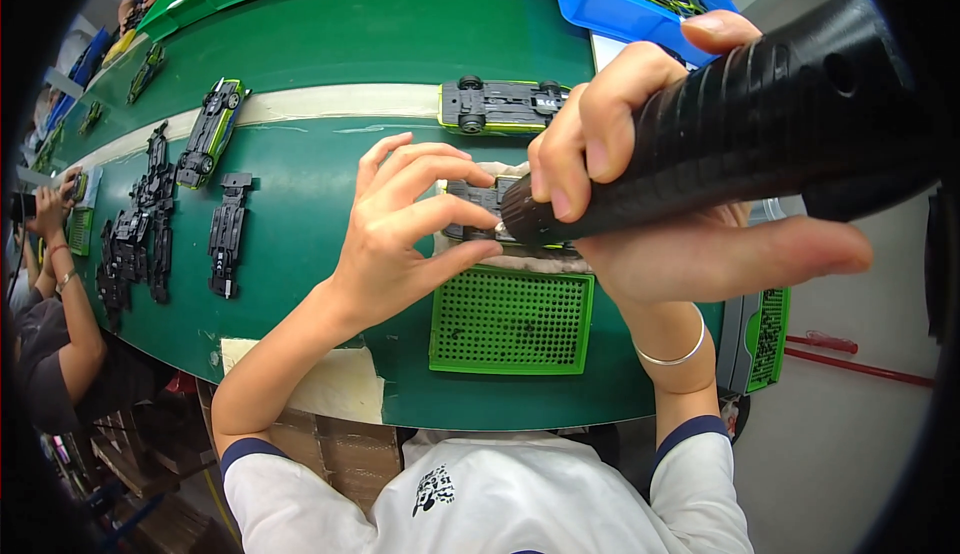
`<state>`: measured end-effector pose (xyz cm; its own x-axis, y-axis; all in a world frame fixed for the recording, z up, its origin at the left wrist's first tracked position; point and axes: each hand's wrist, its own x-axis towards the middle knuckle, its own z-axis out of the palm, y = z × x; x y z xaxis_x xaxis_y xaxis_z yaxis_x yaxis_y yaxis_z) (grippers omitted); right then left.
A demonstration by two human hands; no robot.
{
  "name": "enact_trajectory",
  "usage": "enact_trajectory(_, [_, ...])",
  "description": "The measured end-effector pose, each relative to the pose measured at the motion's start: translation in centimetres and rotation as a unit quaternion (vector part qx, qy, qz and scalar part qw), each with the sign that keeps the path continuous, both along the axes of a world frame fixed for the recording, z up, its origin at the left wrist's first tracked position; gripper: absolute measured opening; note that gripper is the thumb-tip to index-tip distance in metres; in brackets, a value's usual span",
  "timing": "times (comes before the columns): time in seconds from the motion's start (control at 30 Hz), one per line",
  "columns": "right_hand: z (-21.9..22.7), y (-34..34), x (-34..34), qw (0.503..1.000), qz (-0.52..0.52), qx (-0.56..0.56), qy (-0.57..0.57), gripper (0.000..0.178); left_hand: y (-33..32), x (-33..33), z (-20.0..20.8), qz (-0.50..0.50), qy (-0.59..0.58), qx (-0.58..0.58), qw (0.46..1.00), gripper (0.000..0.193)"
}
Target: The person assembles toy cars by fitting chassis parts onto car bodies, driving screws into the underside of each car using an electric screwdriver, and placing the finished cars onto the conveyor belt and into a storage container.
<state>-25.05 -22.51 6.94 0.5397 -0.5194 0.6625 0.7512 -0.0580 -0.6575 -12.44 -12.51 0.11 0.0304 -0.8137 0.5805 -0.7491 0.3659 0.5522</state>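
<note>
My right hand (pixel 690 259) is wrapped round a thick black electric screwdriver (pixel 740 119), which slants from the upper right down to the middle. Its ribbed nose sits over an upside-down toy car (pixel 484 197); the bit's tip is hidden. The car shows a black underside with yellow-green edges and rests on a pale cloth pad (pixel 540 263). With bent fingers my left hand (pixel 385 219) grips the car from the left, thumb and index fingertip close to the screwdriver's nose. A second upturned toy car (pixel 500 106) lies just beyond.
Nearest me is a green perforated tray (pixel 434 339) with small dark pieces. Black chassis parts (pixel 135 239) pile up at the left, beside another toy car (pixel 212 134). A blue bin (pixel 600 16) of toy cars stands far right. A co-worker's hand (pixel 48 212) shows at far left.
</note>
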Motion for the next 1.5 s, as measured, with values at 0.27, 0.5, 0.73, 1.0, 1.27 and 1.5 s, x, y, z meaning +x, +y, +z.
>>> enact_trajectory(0.27, [0.7,1.0,0.2,0.995,-0.047,-0.05,0.066,0.106,0.8,0.2,-1.3,0.027,0.026,0.005,0.999,0.023])
enact_trajectory(0.5, [1.8,-0.3,-2.5,0.993,-0.066,-0.092,0.034,0.096,-0.5,0.8,-1.9,-0.018,-0.024,0.055,0.998,0.047])
enact_trajectory(0.73, [1.4,-2.2,-3.6,0.999,-0.027,-0.043,-0.005,0.09,-0.8,0.9,-2.8,-0.044,-0.051,0.036,0.997,0.039])
enact_trajectory(1.0, [1.9,-1.6,-3.5,0.991,-0.065,-0.11,0.045,0.09,-0.6,-0.3,-2.3,-0.02,-0.014,0.02,0.999,0.043])
enact_trajectory(1.27, [2.2,-2.0,-3.0,0.985,-0.053,-0.15,0.069,0.085,-0.8,-0.5,-2.6,-0.026,-0.169,0.031,0.985,0.034])
enact_trajectory(1.5, [2.5,-1.8,-3.5,0.986,-0.107,-0.095,0.087,0.085,-0.9,-1.1,-2.3,0.002,-0.209,0.027,0.977,0.031])
